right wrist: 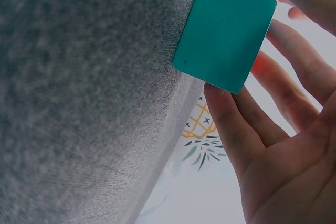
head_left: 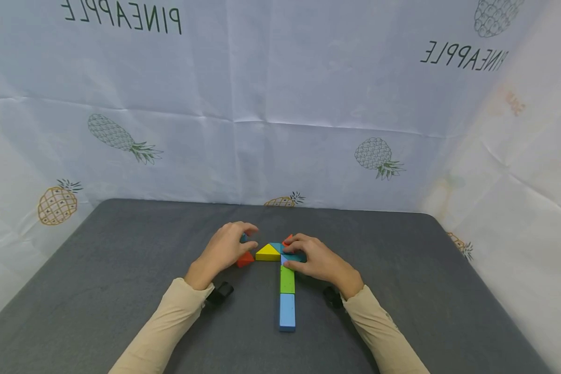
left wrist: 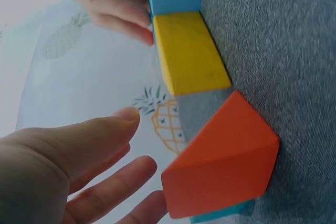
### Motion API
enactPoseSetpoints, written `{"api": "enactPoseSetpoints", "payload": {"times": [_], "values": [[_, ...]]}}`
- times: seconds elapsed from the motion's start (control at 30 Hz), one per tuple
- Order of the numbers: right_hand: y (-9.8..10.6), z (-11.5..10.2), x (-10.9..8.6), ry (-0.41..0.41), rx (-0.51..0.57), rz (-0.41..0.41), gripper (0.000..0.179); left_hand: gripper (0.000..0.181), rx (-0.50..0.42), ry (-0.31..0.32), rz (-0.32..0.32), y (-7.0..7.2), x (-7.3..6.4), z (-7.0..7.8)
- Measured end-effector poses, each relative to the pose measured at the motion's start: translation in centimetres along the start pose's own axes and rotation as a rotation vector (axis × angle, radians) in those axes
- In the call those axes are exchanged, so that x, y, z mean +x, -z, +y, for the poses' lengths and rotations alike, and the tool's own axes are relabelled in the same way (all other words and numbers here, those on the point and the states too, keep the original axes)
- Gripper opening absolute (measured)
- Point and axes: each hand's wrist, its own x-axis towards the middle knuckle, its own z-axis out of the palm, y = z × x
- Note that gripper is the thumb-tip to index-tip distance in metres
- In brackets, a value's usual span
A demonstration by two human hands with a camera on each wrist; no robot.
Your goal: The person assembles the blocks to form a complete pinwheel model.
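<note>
My left hand (head_left: 226, 246) hovers beside a red block (head_left: 245, 259) at the left end of a wooden block arrangement. Its thumb and fingers are spread apart, with fingertips close to the red block (left wrist: 220, 161) in the left wrist view. A bit of blue block (head_left: 243, 238) shows behind those fingers. My right hand (head_left: 320, 259) holds a teal block (right wrist: 226, 32) at the right side, fingers along its far edge and thumb on the near side by a green block (head_left: 287, 280). A yellow triangular block (head_left: 267, 253) lies between the hands, against a blue-teal piece (head_left: 276, 245).
A light blue block (head_left: 287, 311) continues the column toward me below the green one. Partly behind my right fingers is a red block (head_left: 288, 240). The dark grey table (head_left: 378, 239) ends at a white cloth (head_left: 252, 156) printed with pineapples.
</note>
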Motion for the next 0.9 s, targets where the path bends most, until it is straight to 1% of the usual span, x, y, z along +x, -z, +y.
{"api": "enactPoseSetpoints", "payload": {"times": [0.27,0.43,0.63,0.9], "values": [[0.0,0.0,0.0,-0.010,0.007,-0.013,0.036,0.039,0.008,0.034,-0.036,0.7,0.2,-0.7],[0.0,0.0,0.0,-0.010,0.006,-0.013,0.035,0.040,0.016,0.031,-0.040,1.0,0.0,-1.1],[0.0,0.0,0.0,-0.010,0.002,-0.010,0.035,0.039,0.004,0.042,-0.062,1.2,-0.1,-1.6],[0.0,0.0,-0.1,-0.005,0.002,-0.010,0.035,0.037,0.017,0.073,-0.085,1.2,0.0,-2.3]]}}
